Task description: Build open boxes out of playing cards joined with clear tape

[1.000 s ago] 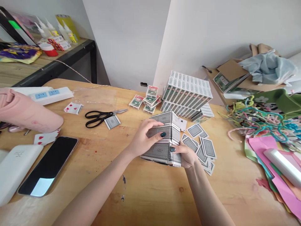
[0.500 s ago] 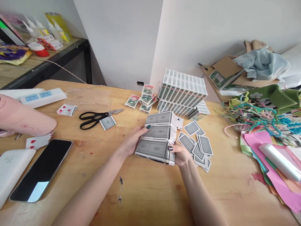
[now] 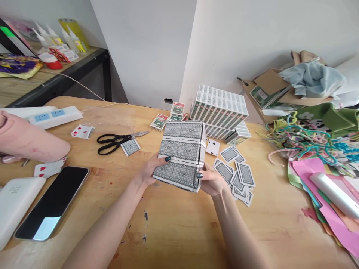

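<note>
Between my two hands is a box covered in patterned playing-card backs (image 3: 179, 149), tilted above the wooden table. My left hand (image 3: 151, 170) grips its left lower side, thumb on the card-covered face. My right hand (image 3: 214, 181) holds the lower right edge, thumb near the corner; its other fingers are partly hidden. Loose cards (image 3: 237, 173) lie face down to the right, and a face-up spade card (image 3: 212, 147) is just beyond the box. Behind stand rows of stacked card packs (image 3: 220, 106) and a small pile of packs (image 3: 177, 109).
Black-handled scissors (image 3: 112, 144) rest partly on a card at the left. Further left are a phone (image 3: 53, 201), a pink bottle (image 3: 33, 138) and a power strip (image 3: 56, 116). Colored paper (image 3: 322, 194) and tangled yarn (image 3: 303, 134) lie at the right.
The box has moved slightly left and toward me in both hands, its patterned face turned more into view. My left thumb sits lower on it, and more of the spade card shows.
</note>
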Tool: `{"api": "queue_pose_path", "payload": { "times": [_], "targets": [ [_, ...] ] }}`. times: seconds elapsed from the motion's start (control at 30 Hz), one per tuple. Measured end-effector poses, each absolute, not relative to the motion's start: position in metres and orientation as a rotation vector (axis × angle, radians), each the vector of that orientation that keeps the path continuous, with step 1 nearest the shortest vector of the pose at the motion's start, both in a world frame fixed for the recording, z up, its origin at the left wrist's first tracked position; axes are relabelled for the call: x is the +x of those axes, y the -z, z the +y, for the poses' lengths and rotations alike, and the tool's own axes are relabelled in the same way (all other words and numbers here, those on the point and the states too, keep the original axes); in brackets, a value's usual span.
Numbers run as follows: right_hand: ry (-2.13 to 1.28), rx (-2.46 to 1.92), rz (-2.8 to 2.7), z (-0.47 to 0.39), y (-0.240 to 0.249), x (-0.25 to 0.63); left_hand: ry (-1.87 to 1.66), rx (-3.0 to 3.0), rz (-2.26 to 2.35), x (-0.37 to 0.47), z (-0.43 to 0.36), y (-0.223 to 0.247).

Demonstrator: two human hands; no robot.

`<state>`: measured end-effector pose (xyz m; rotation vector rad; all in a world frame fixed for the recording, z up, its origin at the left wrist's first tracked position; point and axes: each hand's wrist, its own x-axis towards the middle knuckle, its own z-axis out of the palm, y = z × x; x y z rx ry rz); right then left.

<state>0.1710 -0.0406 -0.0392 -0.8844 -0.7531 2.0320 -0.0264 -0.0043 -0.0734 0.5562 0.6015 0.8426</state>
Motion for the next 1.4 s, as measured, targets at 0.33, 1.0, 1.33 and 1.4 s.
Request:
{"api": "queue_pose_path", "payload": {
  "times": [0.33,1.0,1.33,1.4],
  "targets": [
    [-1.900,-0.959,-0.883,-0.041,0.021,0.171,-0.879,0.643,0.652,-0.032,0.002,0.072],
    [-2.027,-0.868,-0.825,-0.044,0.025,0.172,-0.852,0.570,0.615,-0.033,-0.001,0.075],
    [-2.036,-0.842,-0.844,-0.044,0.017,0.167,-0.866,0.514,0.616,-0.035,0.001,0.079],
    [-2.030,-0.859,-0.838,-0.043,0.017,0.167,-0.870,0.515,0.600,-0.035,0.001,0.079]
  ]
}}
